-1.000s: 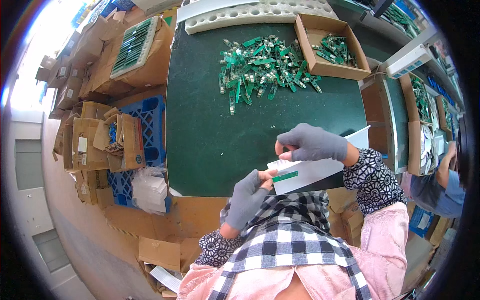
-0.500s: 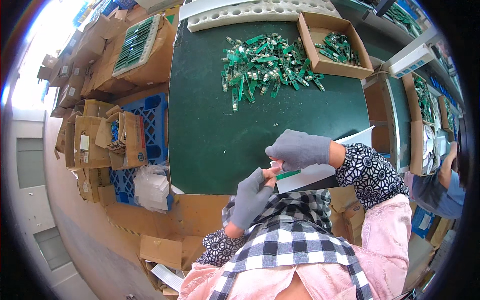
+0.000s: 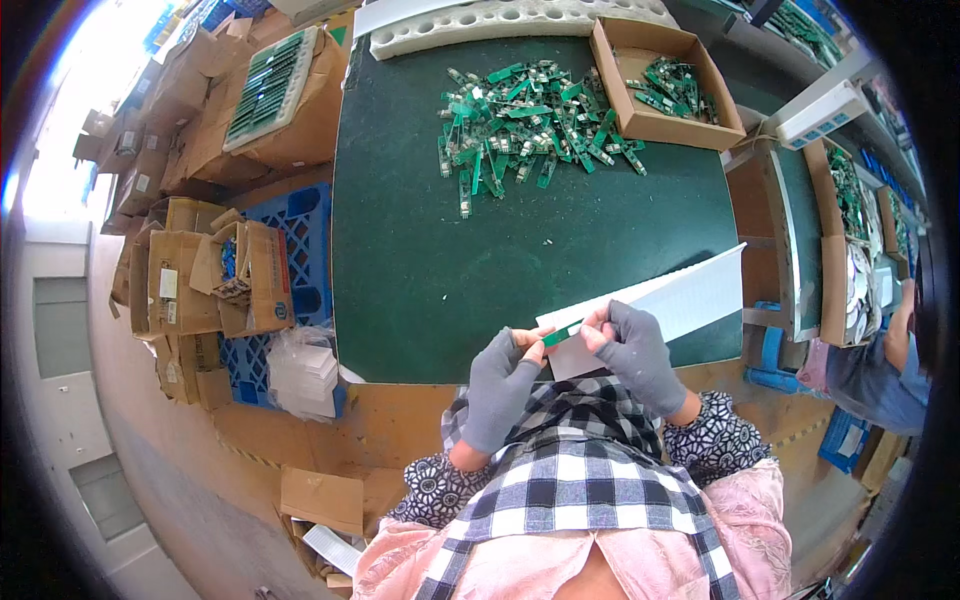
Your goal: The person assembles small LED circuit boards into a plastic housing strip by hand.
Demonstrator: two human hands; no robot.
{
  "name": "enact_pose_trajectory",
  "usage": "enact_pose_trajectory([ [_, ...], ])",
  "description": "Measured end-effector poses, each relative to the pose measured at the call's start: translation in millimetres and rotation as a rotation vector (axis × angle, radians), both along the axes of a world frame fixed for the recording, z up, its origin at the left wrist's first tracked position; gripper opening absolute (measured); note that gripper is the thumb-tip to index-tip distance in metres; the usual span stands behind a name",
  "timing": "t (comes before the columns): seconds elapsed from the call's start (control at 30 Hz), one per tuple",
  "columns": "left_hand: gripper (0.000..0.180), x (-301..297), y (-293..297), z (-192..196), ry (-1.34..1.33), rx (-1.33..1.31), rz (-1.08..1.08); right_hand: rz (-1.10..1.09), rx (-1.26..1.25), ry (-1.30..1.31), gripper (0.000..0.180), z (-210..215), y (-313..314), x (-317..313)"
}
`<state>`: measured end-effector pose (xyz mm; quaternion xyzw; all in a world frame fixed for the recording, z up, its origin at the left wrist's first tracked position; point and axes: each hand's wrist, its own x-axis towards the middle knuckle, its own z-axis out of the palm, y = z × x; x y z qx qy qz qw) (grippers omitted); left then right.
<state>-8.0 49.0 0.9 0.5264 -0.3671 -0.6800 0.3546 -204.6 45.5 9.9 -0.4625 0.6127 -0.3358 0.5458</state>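
My left hand (image 3: 502, 385), in a grey fingerless glove, is closed on one end of a small green circuit board (image 3: 553, 339) near the table's front edge. My right hand (image 3: 637, 350), gloved the same way, pinches at the board's other end. A small white piece (image 3: 574, 329) shows there by the fingertips; I cannot tell whether it is stuck to the board. Under both hands lies a long white sheet (image 3: 690, 296), slanting up to the right across the green table (image 3: 430, 290). Farther back is a loose heap of similar green boards (image 3: 530, 125).
A cardboard box (image 3: 680, 132) holding more boards stands at the back right, beside a white foam strip with holes (image 3: 510, 35). To the left are cartons (image 3: 185, 285), a blue pallet (image 3: 312, 215) and a rack of boards (image 3: 268, 88). Another person's arm (image 3: 895, 340) shows at far right.
My right hand has moved down and turned palm inward, uncovering the white sheet and the board. My left hand stays nearly in place, still holding the board.
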Motion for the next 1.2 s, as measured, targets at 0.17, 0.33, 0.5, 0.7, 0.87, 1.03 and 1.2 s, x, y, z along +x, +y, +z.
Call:
enact_pose_trajectory([
  [0.17, 0.016, 0, 0, -1, -0.021, 0.004, -0.023, -0.020, -0.096, 0.071, 0.018, -4, 5, 7],
  [0.33, 0.017, 0, 1, -1, -0.013, 0.002, -0.022, 0.030, -0.104, 0.162, 0.017, -2, 3, 8],
  [0.5, 0.016, -1, 3, 0, -0.007, -0.004, 0.002, 0.028, -0.102, 0.146, 0.017, -3, 5, 10],
  [0.7, 0.014, -1, 1, -1, -0.002, -0.010, 0.019, 0.012, -0.111, 0.145, 0.016, -3, 4, 13],
  [0.87, 0.015, -1, -3, -2, 0.003, -0.010, 0.032, 0.025, -0.162, 0.221, 0.016, -5, -1, 14],
  [1.03, 0.018, -3, -2, 5, 0.024, -0.017, 0.013, 0.039, -0.158, 0.124, 0.022, 10, -12, -7],
  [1.2, 0.024, 5, 3, -11, -0.035, -0.025, -0.054, 0.182, 0.169, -0.129, 0.020, 22, -26, -25],
])
